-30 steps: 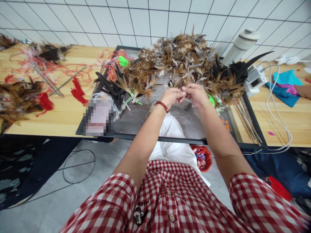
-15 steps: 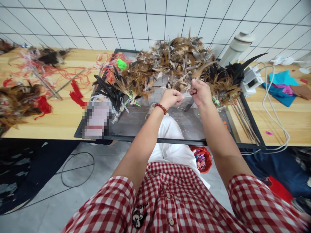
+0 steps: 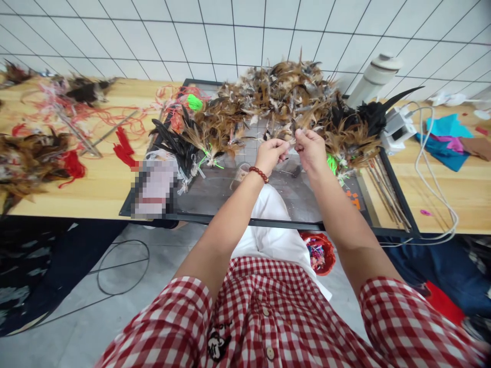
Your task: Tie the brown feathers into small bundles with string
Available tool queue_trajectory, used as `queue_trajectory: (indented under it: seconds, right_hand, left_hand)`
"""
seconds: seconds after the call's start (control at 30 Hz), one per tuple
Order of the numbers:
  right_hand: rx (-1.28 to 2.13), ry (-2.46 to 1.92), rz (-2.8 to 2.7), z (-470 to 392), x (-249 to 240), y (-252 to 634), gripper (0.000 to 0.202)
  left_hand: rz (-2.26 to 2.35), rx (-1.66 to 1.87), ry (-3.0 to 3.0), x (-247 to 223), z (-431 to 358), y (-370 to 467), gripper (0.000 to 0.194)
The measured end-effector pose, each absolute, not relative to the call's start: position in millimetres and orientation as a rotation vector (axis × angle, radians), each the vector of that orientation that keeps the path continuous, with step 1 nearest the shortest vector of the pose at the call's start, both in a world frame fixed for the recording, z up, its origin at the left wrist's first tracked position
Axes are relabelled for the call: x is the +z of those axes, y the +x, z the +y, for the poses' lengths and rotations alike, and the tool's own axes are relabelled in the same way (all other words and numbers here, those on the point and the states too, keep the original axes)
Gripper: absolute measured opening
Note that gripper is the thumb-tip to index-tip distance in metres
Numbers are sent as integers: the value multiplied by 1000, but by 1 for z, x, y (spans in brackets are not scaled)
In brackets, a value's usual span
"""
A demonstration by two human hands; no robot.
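Note:
My left hand, with a beaded bracelet at the wrist, is closed in a pinch over the black-framed tray. Close beside it on the right, my right hand is pinched too, its fingertips almost meeting the left ones. Whatever lies between the fingers is too small and blurred to name. Just beyond both hands rises a large pile of brown feathers. Bundles of brown feathers tied with green strands lie left of my hands. Black feathers lie farther left, and bright green strands show by my right wrist.
A pale bottle and a white charger with cables stand at the right. Thin sticks lie along the tray's right side. Red yarn and more feathers are at the left. A red basket sits below.
My right hand has moved slightly left and down, bringing its fingertips closer to my left hand. My left hand has shifted only a little. The green strands by my right wrist are now more visible.

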State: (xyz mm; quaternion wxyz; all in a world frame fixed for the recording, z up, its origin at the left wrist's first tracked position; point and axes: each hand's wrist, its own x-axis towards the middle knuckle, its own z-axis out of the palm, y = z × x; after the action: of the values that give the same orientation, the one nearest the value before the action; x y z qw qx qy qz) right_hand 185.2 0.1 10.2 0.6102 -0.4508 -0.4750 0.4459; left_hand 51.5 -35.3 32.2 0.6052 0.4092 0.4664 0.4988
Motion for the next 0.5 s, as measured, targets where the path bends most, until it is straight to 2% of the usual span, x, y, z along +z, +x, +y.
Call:
queue_trajectory:
  seconds: [0.17,0.3,0.5]
  right_hand:
    - [1070,-1045,-994,9,4,194,72]
    - [1048,-1065,-981,11,1,197,73]
    - [1035,-1089,-854,10,-1,190,71]
  left_hand:
    - [1110,1330,950,30,-28,43,21]
    - [1177,1275,1369,29,-26,41,19]
    - [1101,1033,1993,80,-95,-7,20]
